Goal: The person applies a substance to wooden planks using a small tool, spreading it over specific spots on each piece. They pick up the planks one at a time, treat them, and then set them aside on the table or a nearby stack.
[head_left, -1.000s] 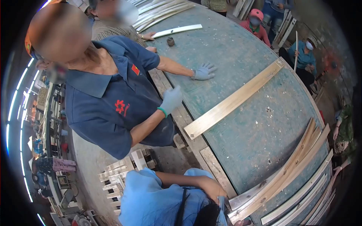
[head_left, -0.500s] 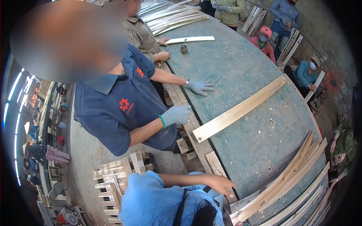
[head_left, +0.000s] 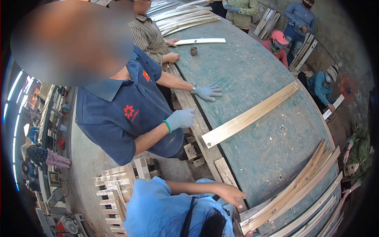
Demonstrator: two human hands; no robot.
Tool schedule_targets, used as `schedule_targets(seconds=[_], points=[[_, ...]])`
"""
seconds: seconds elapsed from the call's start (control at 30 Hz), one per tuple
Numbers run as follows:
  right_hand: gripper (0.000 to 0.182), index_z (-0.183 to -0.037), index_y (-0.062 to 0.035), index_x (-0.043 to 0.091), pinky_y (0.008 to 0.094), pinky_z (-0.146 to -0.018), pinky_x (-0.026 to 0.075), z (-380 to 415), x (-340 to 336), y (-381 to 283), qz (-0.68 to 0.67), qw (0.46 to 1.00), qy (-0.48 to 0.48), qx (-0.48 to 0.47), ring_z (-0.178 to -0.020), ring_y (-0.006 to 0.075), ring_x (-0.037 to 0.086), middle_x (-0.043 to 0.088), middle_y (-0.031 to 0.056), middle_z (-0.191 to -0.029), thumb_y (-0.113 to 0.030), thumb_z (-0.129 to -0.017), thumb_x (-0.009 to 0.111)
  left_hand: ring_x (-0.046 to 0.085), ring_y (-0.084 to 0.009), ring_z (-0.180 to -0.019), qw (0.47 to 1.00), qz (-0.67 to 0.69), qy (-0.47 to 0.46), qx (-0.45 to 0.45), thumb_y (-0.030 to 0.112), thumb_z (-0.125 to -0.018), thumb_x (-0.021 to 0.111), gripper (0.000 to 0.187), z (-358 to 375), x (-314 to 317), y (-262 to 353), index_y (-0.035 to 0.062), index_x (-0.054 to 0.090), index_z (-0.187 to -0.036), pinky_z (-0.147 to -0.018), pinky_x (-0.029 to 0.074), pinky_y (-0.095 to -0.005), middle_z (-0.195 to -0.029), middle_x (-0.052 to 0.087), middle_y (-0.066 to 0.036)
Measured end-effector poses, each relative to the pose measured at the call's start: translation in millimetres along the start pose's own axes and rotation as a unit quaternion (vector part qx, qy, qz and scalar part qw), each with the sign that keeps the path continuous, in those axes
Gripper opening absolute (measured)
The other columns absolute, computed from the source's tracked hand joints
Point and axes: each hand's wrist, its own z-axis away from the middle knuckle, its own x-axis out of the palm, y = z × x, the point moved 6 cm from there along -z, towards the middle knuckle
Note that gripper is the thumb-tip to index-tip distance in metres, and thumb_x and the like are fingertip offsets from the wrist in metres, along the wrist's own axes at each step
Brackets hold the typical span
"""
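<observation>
My left hand (head_left: 233, 195) reaches from a light blue sleeve to the near edge of the green-topped table (head_left: 268, 170). Its fingers are loosely extended and hold nothing. At the bottom edge, only a bit of my right hand (head_left: 249, 234) shows, right at the end of a wooden strip (head_left: 256, 223); the rest is out of frame. That strip lies among several long strips across the table's near end. Farther along, a single pale board (head_left: 248, 116) spans the tabletop crosswise, in front of a person in a navy polo with grey gloves (head_left: 181, 118).
Beyond the navy polo, another person's hand touches a white slat (head_left: 201, 41) near a small dark cylinder (head_left: 194, 51). A pile of slats (head_left: 185, 19) covers the far end. Stacked pallet-like wood (head_left: 112, 193) stands on the floor at left. Several people work along the right side.
The navy-polo person's nearer gloved hand shifts slightly, a finger extending. At right, a seated person lowers a pale board, and the pink-capped person's head tips down. My left hand stays nearly still.
</observation>
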Motion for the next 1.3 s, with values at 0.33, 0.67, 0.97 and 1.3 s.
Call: schedule_targets(seconds=[0.33, 0.67, 0.97, 1.3], points=[[0.046, -0.117, 0.0026, 0.06, 0.0401, -0.067, 0.048, -16, -17, 5, -0.047, 0.998, -0.001, -0.043, -0.08, 0.0283, 0.06, 0.063, 0.0153, -0.099, -0.025, -0.083, 0.074, 0.062, -0.0192, -0.08, 0.929, 0.366, -0.027, -0.043, 0.056, -0.088, 0.057, 0.067, -99, 44, -10, 0.0053, 0.047, -0.131, -0.06, 0.051, -0.033, -0.098, 0.062, -0.01], [0.047, -0.129, 0.0017, 0.055, 0.0187, -0.046, 0.028, 16, -60, -36, -0.126, 0.954, 0.141, -0.232, -0.055, 0.0009, 0.034, 0.038, -0.0108, -0.066, -0.026, -0.092, 0.062, 0.062, -0.0369, -0.084, 0.598, 0.769, -0.227, 0.005, 0.035, -0.077, 0.048, 0.05, -193, 142, 101, -0.0015, 0.055, -0.109, -0.075, 0.053, -0.0554, -0.1, 0.062, -0.021], [0.031, -0.121, 0.0066, 0.057, 0.0296, -0.059, 0.044, 102, -110, -3, 0.042, 0.8, 0.435, -0.411, -0.067, 0.0184, 0.051, 0.052, 0.0096, -0.087, -0.003, -0.091, 0.055, 0.055, -0.0311, -0.084, 0.705, 0.697, -0.127, -0.021, 0.037, -0.08, 0.043, 0.046, -194, 248, 113, -0.001, 0.051, -0.104, -0.088, 0.045, -0.05, -0.093, 0.056, -0.015], [0.047, -0.127, 0.0111, 0.049, 0.0357, -0.064, 0.049, 109, -103, 22, 0.153, 0.788, 0.511, -0.308, -0.071, 0.0263, 0.056, 0.048, 0.0178, -0.097, 0.008, -0.081, 0.059, 0.057, -0.033, -0.086, 0.784, 0.62, -0.028, 0.001, 0.064, -0.089, 0.038, 0.064, -190, 304, 112, 0.0021, 0.041, -0.103, -0.086, 0.048, -0.0516, -0.092, 0.056, -0.018]])
